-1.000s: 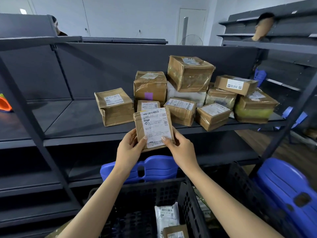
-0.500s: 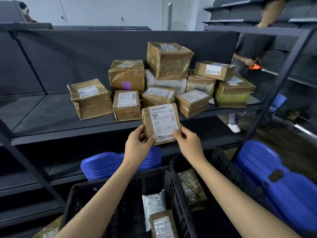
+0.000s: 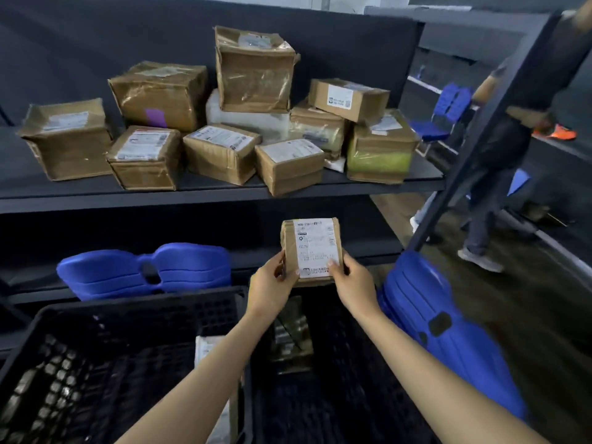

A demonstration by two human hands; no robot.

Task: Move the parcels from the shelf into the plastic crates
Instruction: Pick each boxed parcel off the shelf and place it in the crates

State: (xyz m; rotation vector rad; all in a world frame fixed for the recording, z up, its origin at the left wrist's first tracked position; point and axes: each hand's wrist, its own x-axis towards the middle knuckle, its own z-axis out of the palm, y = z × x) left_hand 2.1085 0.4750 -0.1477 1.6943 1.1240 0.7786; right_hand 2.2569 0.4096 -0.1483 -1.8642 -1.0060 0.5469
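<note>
From the head camera, we see both hands holding one small parcel (image 3: 312, 248), a brown taped box with a white shipping label turned toward us. The left hand (image 3: 270, 283) holds its lower left edge and the right hand (image 3: 354, 282) its lower right edge. The fingers (image 3: 331, 263) are curled round the box, with a thumb pressed on the label at each side. The parcel stands upright, off the shelf, and hangs over the far end of the right crate (image 3: 352, 395).

Above the fingers and a little to their left, the dark shelf (image 3: 224, 200) carries the rest of the parcels (image 3: 221, 152). These are brown cartons in clear tape, some stacked two high against the back panel. One wrapped in white lies among them, and one at the right end shows yellow-green on its front.

Directly under the fingers, inside the right crate, we make out a taped package (image 3: 293, 338), dim and blurred. Below and left of the fingers is the left crate (image 3: 128, 302), black lattice plastic, and a white packet (image 3: 205, 347) peeks out beside our left forearm.

Left of the fingers, on a lower shelf board, rest blue moulded plastic pieces (image 3: 144, 270). Just right of the fingers a stack of similar blue pieces (image 3: 448, 331) leans beside the right crate. Further right, past the shelf's slanting post, another person (image 3: 499, 149) stands on the floor.
</note>
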